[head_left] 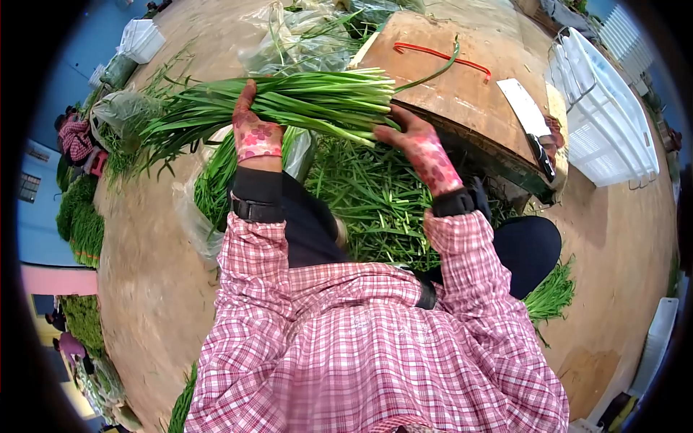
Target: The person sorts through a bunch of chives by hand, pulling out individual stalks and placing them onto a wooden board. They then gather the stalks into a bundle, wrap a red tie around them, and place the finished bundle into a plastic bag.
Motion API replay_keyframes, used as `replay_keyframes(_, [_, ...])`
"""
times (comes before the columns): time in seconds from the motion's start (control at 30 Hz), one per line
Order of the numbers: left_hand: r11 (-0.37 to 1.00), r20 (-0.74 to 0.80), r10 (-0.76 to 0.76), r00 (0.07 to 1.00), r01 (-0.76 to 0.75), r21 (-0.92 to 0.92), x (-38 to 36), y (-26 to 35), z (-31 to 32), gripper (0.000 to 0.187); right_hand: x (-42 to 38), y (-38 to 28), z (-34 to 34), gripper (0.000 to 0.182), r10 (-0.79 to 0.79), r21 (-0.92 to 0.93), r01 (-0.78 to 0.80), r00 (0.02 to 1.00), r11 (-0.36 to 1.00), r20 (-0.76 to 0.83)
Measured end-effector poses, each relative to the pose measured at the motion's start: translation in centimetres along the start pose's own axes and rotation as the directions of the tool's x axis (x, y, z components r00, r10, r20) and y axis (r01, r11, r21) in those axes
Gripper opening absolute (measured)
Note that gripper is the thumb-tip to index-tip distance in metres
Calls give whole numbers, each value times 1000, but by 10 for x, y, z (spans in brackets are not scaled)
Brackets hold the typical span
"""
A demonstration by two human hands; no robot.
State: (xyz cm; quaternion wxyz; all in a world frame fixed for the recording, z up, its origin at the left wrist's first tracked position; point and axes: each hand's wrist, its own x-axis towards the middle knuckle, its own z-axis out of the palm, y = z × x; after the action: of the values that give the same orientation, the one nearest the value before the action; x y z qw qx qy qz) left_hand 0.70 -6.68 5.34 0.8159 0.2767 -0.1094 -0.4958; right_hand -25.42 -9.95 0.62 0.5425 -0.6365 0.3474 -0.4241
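Note:
A thick bundle of garlic chives (310,101) lies sideways between my hands, green tips to the left and pale stalk ends to the right. My left hand (258,133), in a floral fingerless glove, grips the middle of the bundle, thumb on top and the other fingers hidden beneath. At the pale ends, my right hand (422,148) in a matching glove closes on the lower stalks; some of its fingers are out of sight. Just beyond it stands a wooden board (433,76), bearing a red tie strip (442,56), one loose stalk and a cleaver (523,112).
Cut greens (375,198) are heaped on the floor between my legs. White plastic crates (603,119) stand stacked at the right. Plastic bags (289,43) with more greens lie ahead. Other people (78,141) sit at the far left beside piles of greens.

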Motion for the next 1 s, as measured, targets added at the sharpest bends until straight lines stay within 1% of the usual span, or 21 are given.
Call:
replay_keyframes(0.07, [999,31,-43,999,43,-4,1,-4,-2,28,3,-7,7,46,239,81,-254,957,964,163])
replay_keyframes(0.1, [999,44,-48,998,47,13,0,-6,-1,28,2,-6,11,34,191,138,-209,973,968,130])
replay_keyframes(0.2, [999,15,-45,999,44,25,8,-6,-5,26,-3,-9,2,32,252,-34,-250,961,968,111])
replay_keyframes(0.27, [998,-53,-60,997,60,1,15,-3,-7,25,-2,15,-13,21,256,37,-256,967,966,10])
replay_keyframes(0.3, [1000,-132,0,991,0,7,16,-2,-3,24,-6,19,-24,18,254,13,-253,966,967,-47])
replay_keyframes(0.33, [1000,-88,-5,996,3,-28,23,2,-8,23,-9,24,-32,15,246,-9,-248,964,969,-105])
replay_keyframes(0.37, [1000,-100,0,995,-2,-29,29,4,-12,23,-8,37,-38,10,210,81,-198,959,977,-190])
replay_keyframes(0.4, [1000,-115,4,993,-8,-28,29,5,-11,23,-8,40,-43,13,207,133,-178,945,975,-254])
replay_keyframes(0.47, [998,-84,-4,996,-1,-57,28,0,-9,24,-5,48,-40,23,164,360,-74,960,930,-226])
replay_keyframes(0.5, [997,-69,-7,998,2,-73,26,-3,-7,24,-4,32,-33,28,187,312,-150,978,938,-89])
replay_keyframes(0.53, [998,6,-28,1000,28,-57,22,-8,-7,25,-5,17,-24,34,220,255,-224,974,941,46])
replay_keyframes(0.57, [998,80,-51,995,54,-38,17,-13,-6,25,-3,19,-18,40,315,349,-356,934,867,170])
replay_keyframes(0.6, [997,155,-74,985,77,-18,13,-17,-4,26,-4,3,-13,43,334,358,-415,904,837,268])
replay_keyframes(0.67, [998,116,-67,991,66,15,7,-24,1,28,2,19,-7,42,169,319,-248,952,915,256])
replay_keyframes(0.7, [999,79,-51,996,50,11,5,-26,6,30,0,16,1,31,149,273,-180,980,945,131])
replay_keyframes(0.8, [999,13,-36,999,36,-15,9,-26,5,33,-9,-6,5,28,118,-177,-113,993,978,22])
replay_keyframes(0.83, [999,-3,-48,999,47,-21,10,-27,5,33,-9,-17,2,27,151,-405,-131,988,905,17])
replay_keyframes(0.9, [998,7,-66,998,66,-8,11,-26,3,33,-7,-13,-6,26,66,-522,37,982,852,176])
replay_keyframes(0.93, [997,32,-71,997,71,8,11,-26,1,34,-6,-14,-8,26,31,-569,126,965,813,259])
replay_keyframes(0.97, [997,58,-78,995,76,25,11,-26,-1,34,-9,-15,-10,23,144,-408,-77,980,910,136])
replay_keyframes(1.0, [997,68,-76,995,75,21,9,-26,1,31,-9,-9,-12,22,176,-253,-135,974,958,144])
